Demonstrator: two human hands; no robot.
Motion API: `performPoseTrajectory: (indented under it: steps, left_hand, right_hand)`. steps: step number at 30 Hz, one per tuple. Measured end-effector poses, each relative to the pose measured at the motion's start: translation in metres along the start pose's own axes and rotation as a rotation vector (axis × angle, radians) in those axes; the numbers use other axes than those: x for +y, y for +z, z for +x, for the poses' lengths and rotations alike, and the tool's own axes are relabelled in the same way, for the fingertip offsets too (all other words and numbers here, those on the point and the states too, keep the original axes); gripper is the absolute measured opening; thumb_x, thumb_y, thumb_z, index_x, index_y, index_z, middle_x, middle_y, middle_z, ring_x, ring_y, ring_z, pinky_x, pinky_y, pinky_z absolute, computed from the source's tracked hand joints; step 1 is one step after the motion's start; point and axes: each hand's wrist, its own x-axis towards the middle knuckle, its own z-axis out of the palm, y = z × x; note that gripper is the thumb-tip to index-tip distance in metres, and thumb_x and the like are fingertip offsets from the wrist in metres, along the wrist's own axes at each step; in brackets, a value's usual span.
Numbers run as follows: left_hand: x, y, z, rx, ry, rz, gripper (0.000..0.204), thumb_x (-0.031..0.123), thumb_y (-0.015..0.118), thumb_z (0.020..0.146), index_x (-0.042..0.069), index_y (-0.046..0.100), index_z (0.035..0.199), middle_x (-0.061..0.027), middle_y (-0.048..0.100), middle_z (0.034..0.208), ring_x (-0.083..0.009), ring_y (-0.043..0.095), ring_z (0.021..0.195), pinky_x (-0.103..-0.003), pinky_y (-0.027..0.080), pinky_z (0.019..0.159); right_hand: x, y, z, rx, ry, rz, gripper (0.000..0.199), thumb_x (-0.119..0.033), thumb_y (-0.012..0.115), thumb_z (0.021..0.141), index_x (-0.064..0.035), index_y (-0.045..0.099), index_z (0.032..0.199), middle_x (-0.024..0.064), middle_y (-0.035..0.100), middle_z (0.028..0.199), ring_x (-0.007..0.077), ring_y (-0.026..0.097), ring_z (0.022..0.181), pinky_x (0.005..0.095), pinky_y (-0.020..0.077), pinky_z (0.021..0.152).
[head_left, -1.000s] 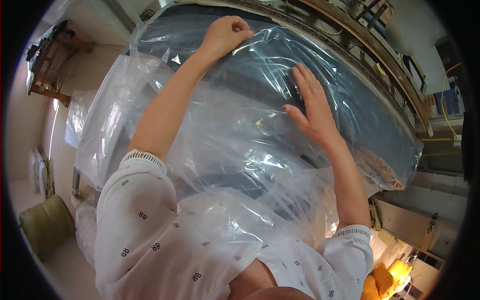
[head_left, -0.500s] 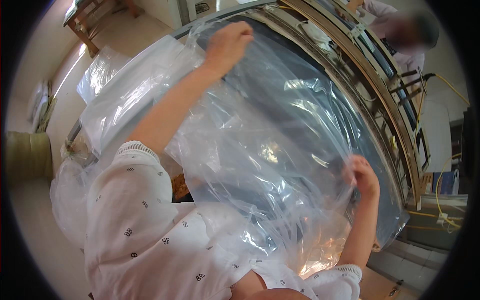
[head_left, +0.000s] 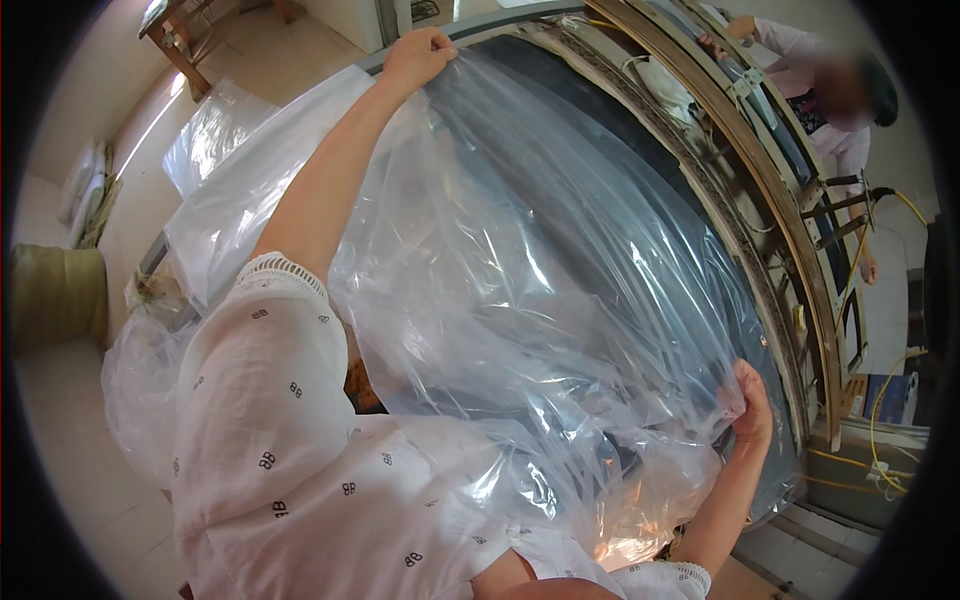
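A large clear plastic sheet [head_left: 480,250] hangs in folds between my two hands, over a dark work surface [head_left: 560,85]. At the far left, my left hand [head_left: 418,57] is closed on the sheet's upper corner, arm stretched out. My right hand [head_left: 752,405] pinches the sheet's edge at the right, near the dark surface's right end. The near part of the sheet falls in crumpled folds against my front. Whether the sheet is one layer or a bag, I cannot tell.
Along the far side runs a long wooden rail [head_left: 770,200] with metal brackets. Beyond it stands another person [head_left: 845,140]. More clear plastic [head_left: 270,160] lies on the left. Yellow cables [head_left: 880,430] hang at the right; a wooden stool [head_left: 175,50] stands at upper left.
My left hand has moved left and slightly farther away, and my right hand nearer and to the right. Between them the sheet is pulled wider and tauter. The person across has shifted.
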Motion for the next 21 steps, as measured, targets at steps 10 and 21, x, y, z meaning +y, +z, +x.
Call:
performPoseTrajectory:
  steps: [10, 21]
  left_hand:
    - [-0.027, 0.004, 0.009, -0.098, -0.068, -0.432, 0.021, 0.022, 0.068, 0.071, 0.005, 0.064, 0.084, -0.0025, 0.062, 0.075, -0.0124, 0.058, 0.072, -0.028, 0.045, 0.068]
    - [0.024, 0.029, 0.029, 0.259, 0.217, -0.395, 0.023, 0.025, 0.062, 0.079, 0.006, 0.065, 0.092, -0.0077, 0.066, 0.085, -0.0172, 0.060, 0.080, -0.029, 0.046, 0.074]
  right_hand:
    - [-0.001, 0.017, -0.003, 0.044, -0.025, -0.030, 0.031, -0.026, 0.070, 0.069, -0.0110, 0.043, 0.076, -0.0048, 0.041, 0.059, 0.0053, 0.039, 0.046, 0.0184, 0.0297, 0.040]
    - [0.081, 0.042, -0.096, -0.332, 0.301, -0.350, 0.026, -0.024, 0.061, 0.078, -0.0032, 0.063, 0.094, 0.0034, 0.064, 0.091, 0.0102, 0.055, 0.083, 0.0263, 0.0435, 0.072]
